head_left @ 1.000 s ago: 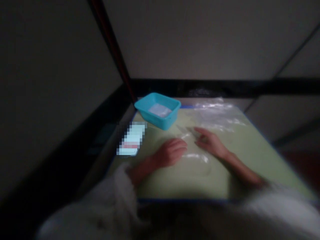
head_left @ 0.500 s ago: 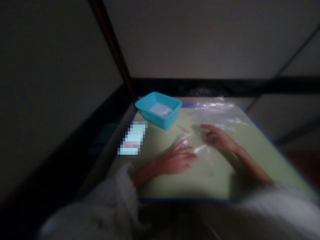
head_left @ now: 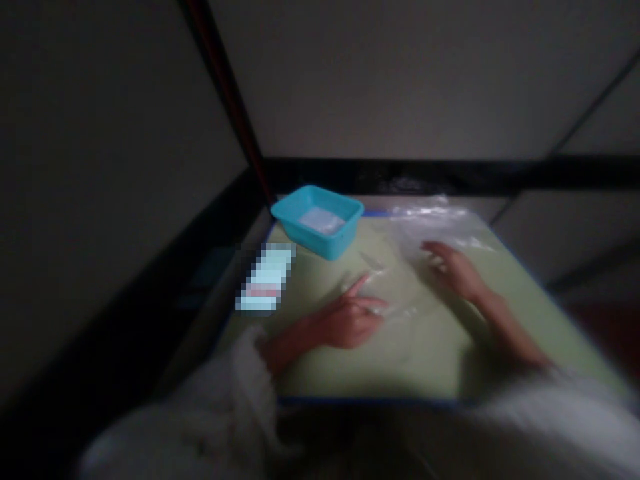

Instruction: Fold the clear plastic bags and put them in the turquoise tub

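Note:
A clear plastic bag (head_left: 400, 308) lies on the pale yellow-green tabletop (head_left: 360, 373), its outline faint in the dim light. My left hand (head_left: 353, 321) rests at the bag's left side, index finger stretched out and the other fingers spread towards the right. To the right, my right hand (head_left: 455, 270) hovers over the table with its fingers loosely bent and apart, and I see nothing in it. Beyond that hand lies a heap of clear plastic bags (head_left: 440, 223) at the table's far right.
At the back left stands a turquoise plastic basin (head_left: 327, 247) with a whitish flat item (head_left: 321, 220) inside. A blurred-out bright rectangle (head_left: 267, 277) lies near the left edge. Walls rise behind and to the left of the table.
My right hand has moved right, away from my left hand and the bag. The left fingers have drawn slightly back, and the bag appears flatter.

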A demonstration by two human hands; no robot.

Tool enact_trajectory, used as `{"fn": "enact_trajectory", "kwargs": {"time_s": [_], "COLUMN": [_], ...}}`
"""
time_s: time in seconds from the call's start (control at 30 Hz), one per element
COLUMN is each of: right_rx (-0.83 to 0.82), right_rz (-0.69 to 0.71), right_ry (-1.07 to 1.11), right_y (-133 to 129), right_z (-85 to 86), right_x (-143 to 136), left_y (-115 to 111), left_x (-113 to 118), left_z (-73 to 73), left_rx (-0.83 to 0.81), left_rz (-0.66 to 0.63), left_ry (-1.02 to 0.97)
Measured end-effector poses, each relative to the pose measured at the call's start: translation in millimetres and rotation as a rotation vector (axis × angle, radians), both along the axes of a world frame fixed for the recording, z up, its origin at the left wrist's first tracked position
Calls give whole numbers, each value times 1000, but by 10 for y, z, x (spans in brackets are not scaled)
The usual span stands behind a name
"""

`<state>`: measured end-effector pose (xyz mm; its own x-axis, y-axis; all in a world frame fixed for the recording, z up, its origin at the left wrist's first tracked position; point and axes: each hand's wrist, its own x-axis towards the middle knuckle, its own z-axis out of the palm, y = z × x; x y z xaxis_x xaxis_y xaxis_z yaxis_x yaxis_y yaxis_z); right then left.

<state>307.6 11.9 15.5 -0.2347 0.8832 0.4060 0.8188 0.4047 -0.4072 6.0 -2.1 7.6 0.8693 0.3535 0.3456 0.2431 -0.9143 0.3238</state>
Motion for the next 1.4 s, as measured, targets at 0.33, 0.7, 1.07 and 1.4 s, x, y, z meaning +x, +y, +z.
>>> {"fn": "enact_trajectory", "kwargs": {"time_s": [0.33, 0.7, 1.07, 1.4], "right_rx": [-74, 5, 24, -170], "right_rz": [612, 765, 464, 365], "right_ry": [-207, -310, -141, -6], "right_y": [-225, -394, -302, -92], "right_z": [-28, -51, -53, -72], "right_x": [-647, -890, -816, -469], "left_y": [258, 400, 330, 393], "left_x": [-112, -212, -148, -192], "left_z": [-63, -101, -144, -204], "left_rx": [92, 222, 134, 29], "left_rz": [25, 267, 255, 266], "left_ry": [-26, 57, 51, 238]}}
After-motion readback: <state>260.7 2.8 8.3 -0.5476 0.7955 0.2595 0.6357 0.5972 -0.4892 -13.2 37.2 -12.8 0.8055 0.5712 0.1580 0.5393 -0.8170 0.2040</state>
